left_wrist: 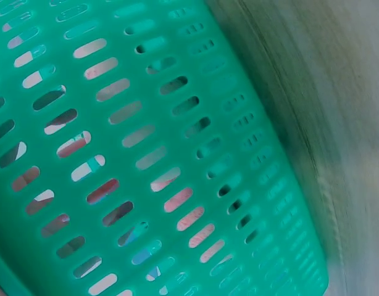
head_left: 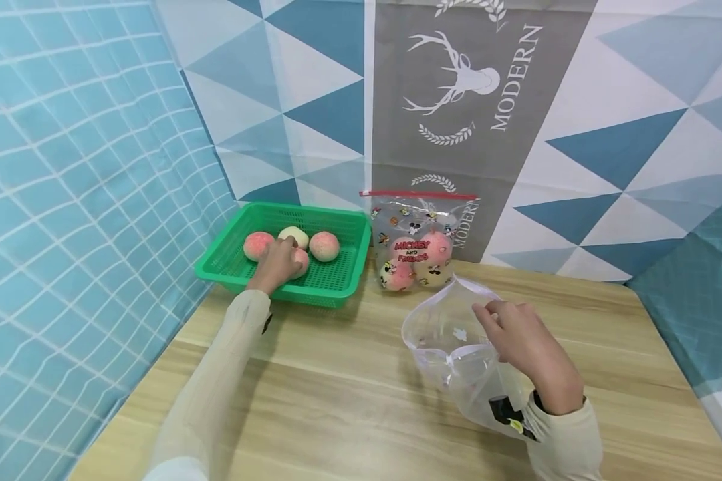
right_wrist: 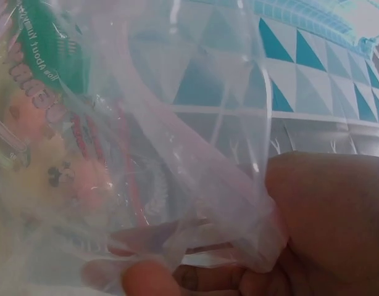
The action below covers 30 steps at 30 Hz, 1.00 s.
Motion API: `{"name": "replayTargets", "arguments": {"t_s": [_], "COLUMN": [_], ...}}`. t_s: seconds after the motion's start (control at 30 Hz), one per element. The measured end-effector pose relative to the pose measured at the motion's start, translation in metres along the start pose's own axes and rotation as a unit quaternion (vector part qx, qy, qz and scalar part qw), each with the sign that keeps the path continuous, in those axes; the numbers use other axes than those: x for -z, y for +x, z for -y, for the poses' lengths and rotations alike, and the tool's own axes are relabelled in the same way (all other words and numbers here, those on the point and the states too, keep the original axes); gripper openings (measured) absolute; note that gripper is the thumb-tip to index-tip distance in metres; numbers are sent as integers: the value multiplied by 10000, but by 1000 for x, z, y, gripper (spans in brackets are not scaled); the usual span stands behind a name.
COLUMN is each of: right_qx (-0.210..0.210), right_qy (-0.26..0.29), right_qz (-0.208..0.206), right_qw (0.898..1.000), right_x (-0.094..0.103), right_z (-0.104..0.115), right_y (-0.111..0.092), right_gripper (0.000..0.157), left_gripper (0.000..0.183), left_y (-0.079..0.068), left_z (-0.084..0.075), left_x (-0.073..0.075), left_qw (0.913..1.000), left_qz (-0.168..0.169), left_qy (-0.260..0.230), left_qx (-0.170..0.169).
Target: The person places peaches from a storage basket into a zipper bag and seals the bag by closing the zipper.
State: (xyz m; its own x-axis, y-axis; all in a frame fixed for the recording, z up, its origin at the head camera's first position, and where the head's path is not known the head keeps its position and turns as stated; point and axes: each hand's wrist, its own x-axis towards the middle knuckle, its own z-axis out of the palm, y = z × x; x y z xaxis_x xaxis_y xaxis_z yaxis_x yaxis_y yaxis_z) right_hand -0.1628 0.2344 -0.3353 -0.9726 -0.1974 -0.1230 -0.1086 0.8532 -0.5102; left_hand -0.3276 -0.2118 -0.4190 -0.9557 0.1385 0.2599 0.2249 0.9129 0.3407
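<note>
Head view: with left grip (head_left: 273, 267), touching a pink ball (head_left: 301, 263) inside the green basket (head_left: 319, 297), cannot tell whether closed round it; with right grip (head_left: 520, 334), pinching the rim of a clear bag (head_left: 448, 374) right of the basket. Expect a light, firm ball, best cupped round its middle, and a limp bag.
</note>
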Motion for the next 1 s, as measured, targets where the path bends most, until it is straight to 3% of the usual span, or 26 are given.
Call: {"name": "replayTargets", "arguments": {"t_s": [0.23,0.43,0.6,0.67,0.83,1.0], "right_qx": [12,-49,-73,-60,-15,-52], "right_qy": [-42,-174,-169,-167,-160,-138], "right_qz": [17,72,59,30,26,101], "right_qw": [10000,9998,9998,9998,9999,9998], "right_x": [1,9,5,3,2,1], "right_z": [0,-7,-10,-10,-10,-9], "right_y": [-3,-5,-5,-4,0,2], "right_gripper": [49,51,48,47,44,45], "left_gripper": [39,44,35,31,46,49], "left_y": [-3,-3,1,4,8,8], "left_z": [5,1,2,1,-1,-2], "left_x": [1,-3,-5,-4,-3,-1], "left_qw": [10000,9987,9975,9974,9972,9979], "left_qz": [42,465,659,676,659,342], "left_qy": [-72,-230,-245,-251,-235,-279], "left_qx": [48,31,16,-54,-262,-484]}}
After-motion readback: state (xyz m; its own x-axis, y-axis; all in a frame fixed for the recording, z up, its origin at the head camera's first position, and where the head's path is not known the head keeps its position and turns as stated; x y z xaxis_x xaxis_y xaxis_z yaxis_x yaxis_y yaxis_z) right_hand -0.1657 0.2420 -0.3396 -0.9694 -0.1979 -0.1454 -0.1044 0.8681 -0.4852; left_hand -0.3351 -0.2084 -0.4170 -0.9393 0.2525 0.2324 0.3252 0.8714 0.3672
